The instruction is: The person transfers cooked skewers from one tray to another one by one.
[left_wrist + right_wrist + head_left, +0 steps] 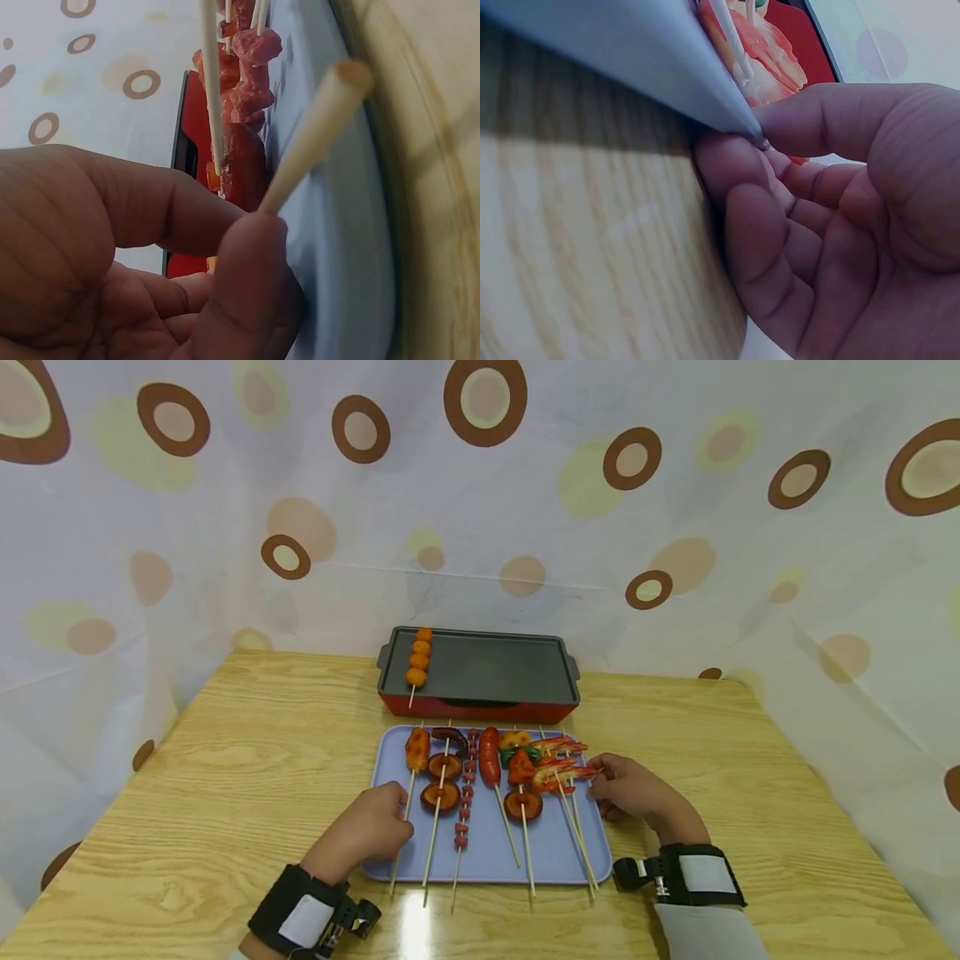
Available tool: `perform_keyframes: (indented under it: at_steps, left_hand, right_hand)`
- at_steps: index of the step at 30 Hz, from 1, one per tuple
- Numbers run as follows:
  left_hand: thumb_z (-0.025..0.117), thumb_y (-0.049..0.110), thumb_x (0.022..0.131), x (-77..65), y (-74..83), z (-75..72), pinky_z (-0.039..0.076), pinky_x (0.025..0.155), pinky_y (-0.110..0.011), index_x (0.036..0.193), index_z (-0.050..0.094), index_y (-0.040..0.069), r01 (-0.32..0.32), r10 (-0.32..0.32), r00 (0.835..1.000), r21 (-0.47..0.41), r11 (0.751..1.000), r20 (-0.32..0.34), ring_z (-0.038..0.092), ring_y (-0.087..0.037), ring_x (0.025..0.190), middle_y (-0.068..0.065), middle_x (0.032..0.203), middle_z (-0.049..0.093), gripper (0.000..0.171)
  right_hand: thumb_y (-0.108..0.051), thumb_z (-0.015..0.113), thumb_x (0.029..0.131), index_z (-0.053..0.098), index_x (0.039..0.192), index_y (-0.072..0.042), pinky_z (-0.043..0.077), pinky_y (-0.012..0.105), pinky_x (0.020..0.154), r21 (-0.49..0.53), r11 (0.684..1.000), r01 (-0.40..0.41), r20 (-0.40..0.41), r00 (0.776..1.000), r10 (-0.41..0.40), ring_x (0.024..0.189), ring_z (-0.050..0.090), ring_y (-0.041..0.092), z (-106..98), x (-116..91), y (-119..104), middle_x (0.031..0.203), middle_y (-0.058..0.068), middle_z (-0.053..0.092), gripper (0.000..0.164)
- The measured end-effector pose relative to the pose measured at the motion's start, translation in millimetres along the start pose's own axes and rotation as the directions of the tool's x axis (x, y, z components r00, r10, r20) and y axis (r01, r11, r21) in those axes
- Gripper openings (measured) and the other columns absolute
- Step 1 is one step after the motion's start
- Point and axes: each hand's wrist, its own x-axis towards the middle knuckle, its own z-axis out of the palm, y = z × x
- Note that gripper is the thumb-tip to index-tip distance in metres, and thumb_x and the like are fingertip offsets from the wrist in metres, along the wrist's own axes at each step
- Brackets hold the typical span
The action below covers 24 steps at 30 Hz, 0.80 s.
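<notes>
In the head view a lilac tray (pixel 487 858) bears several skewers laid side by side. My left hand (pixel 378 822) is at its left side; thumb and finger pinch the wooden stick (pixel 315 135) of the leftmost skewer, which carries an orange-brown piece (pixel 417 749). At the opposite side my right hand (pixel 628 787) grips the tray's rim (pixel 667 64), thumb above and curled fingers beneath. Close to that hand lie shrimp skewers (pixel 558 777). Between the hands are mushroom slices (pixel 440 797), a thin skewer of small pink pieces (pixel 465 812) and a red sausage (pixel 490 756).
Right behind the tray stands a red grill (pixel 405 703) with a dark flat plate (pixel 495 664). A skewer of orange balls (pixel 418 660) lies on its left end. The wooden table (pixel 285 752) extends on both sides, with a patterned cloth (pixel 450 527) hanging behind.
</notes>
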Motion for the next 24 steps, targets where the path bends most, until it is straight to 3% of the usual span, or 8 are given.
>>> perform_keyframes:
  at_steps: [24]
  left_hand:
    - [0.062, 0.000, 0.080, -2.2, 5.7, 0.1, 0.036, 0.044, -0.027, 0.097, 0.054, 0.000, -0.002, 0.001, 1.000, 0.042, 0.999, 0.010, 0.055, -0.017, 0.050, -0.007, 0.069, 0.054, 0.018]
  right_hand:
    - [-0.003, 0.060, 0.091, 0.048, 0.126, 0.004, 0.050, 0.033, 0.058, -0.002, 1.000, -0.013, -0.011, 1.000, 0.013, 0.069, 0.056, 0.022, 0.9, 0.5, -1.1, 0.088, 0.011, 0.055, 0.038]
